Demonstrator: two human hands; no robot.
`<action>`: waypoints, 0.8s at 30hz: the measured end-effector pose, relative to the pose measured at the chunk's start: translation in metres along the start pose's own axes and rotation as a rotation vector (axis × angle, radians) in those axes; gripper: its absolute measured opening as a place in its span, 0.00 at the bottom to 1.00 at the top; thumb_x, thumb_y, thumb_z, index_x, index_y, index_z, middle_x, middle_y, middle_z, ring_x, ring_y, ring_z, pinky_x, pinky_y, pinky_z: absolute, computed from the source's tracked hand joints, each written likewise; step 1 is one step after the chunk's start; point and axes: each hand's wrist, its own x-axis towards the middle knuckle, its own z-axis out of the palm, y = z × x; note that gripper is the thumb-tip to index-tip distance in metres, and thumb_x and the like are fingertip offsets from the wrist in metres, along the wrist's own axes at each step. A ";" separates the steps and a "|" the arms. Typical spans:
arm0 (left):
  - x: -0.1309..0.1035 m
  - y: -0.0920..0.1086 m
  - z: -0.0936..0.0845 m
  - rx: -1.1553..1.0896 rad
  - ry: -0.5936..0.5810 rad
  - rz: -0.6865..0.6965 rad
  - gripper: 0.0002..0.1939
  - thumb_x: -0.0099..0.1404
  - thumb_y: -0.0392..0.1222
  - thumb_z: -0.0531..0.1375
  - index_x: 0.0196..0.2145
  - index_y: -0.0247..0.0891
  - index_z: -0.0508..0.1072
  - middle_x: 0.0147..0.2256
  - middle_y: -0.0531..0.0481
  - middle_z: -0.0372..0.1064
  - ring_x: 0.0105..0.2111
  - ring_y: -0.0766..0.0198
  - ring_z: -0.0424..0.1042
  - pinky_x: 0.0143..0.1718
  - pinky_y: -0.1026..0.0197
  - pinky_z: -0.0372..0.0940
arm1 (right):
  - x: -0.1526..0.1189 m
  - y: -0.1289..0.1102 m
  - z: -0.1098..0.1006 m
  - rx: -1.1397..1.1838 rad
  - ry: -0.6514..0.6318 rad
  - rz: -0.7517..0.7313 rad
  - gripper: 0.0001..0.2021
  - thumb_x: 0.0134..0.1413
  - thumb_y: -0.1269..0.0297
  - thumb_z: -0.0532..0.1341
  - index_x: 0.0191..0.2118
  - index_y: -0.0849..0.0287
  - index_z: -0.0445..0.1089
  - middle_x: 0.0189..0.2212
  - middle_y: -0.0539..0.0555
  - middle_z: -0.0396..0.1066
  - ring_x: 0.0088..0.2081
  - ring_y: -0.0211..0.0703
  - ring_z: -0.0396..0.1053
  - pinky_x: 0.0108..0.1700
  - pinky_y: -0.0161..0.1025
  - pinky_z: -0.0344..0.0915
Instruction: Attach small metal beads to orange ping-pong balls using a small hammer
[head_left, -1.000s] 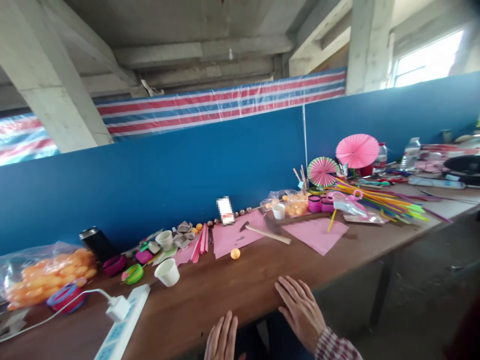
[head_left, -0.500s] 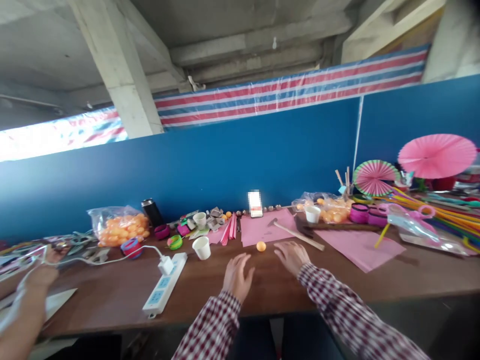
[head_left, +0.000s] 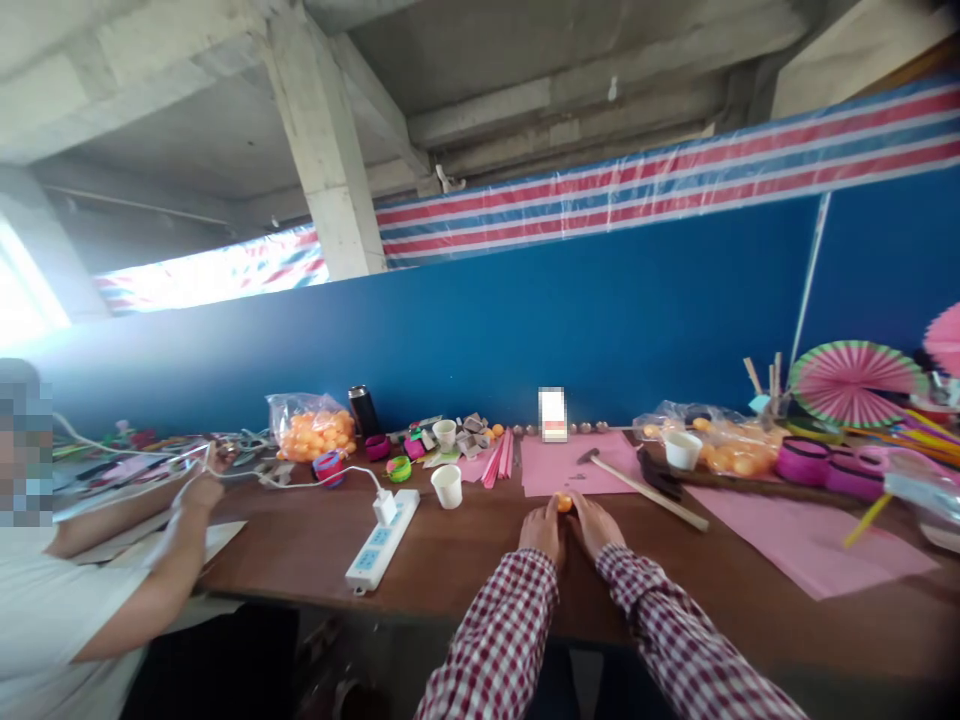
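Head view: both hands are meeting around the orange ball (head_left: 563, 503) at the near edge of the pink sheet (head_left: 570, 465) on the tabletop (head_left: 465, 550). Left hand (head_left: 543, 530) is cupping the ball from its left, right hand (head_left: 595, 524) from its right. Each grip is closing on the ball with fingertips, neither one wrapping it; the ball is mostly hidden, only its top showing between the fingers. Can't tell whether it is sitting on the tabletop or just lifted.

Risks, as I'm judging them:
- Ball is light, round and smooth. Uneven squeeze from the two sides could be squirting it forward over the pink sheet or back off the tabletop edge toward the lap.
- Hammer (head_left: 637, 483) is lying just right of the right hand, handle angled toward it. A sideways wrist move could be knocking the handle.
- White cup (head_left: 448, 486) is standing left of the hands, near the power strip (head_left: 382, 540); a loose ball rolling that way could be tipping it. Contents not visible.
- Another person's hand (head_left: 199, 490) is working far left, well apart, so no clash there.
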 end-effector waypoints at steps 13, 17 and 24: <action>0.000 0.016 -0.011 0.242 -0.173 -0.023 0.23 0.57 0.34 0.46 0.51 0.42 0.59 0.55 0.50 0.52 0.50 0.57 0.54 0.52 0.54 0.48 | 0.011 0.016 0.020 0.011 0.066 0.030 0.17 0.48 0.66 0.50 0.47 0.56 0.58 0.44 0.55 0.63 0.41 0.43 0.63 0.41 0.36 0.58; 0.000 0.021 -0.014 0.287 -0.187 -0.029 0.24 0.55 0.34 0.48 0.51 0.39 0.58 0.54 0.51 0.53 0.50 0.57 0.54 0.52 0.55 0.48 | 0.010 0.018 0.022 0.036 0.096 0.069 0.13 0.50 0.65 0.48 0.43 0.57 0.60 0.40 0.55 0.66 0.37 0.43 0.65 0.37 0.36 0.59; -0.001 0.018 -0.014 0.273 -0.169 -0.038 0.27 0.55 0.33 0.46 0.54 0.41 0.53 0.54 0.50 0.53 0.50 0.57 0.54 0.52 0.53 0.48 | 0.009 0.020 0.021 0.078 0.065 -0.027 0.18 0.48 0.60 0.51 0.46 0.55 0.60 0.40 0.54 0.68 0.42 0.45 0.64 0.41 0.38 0.58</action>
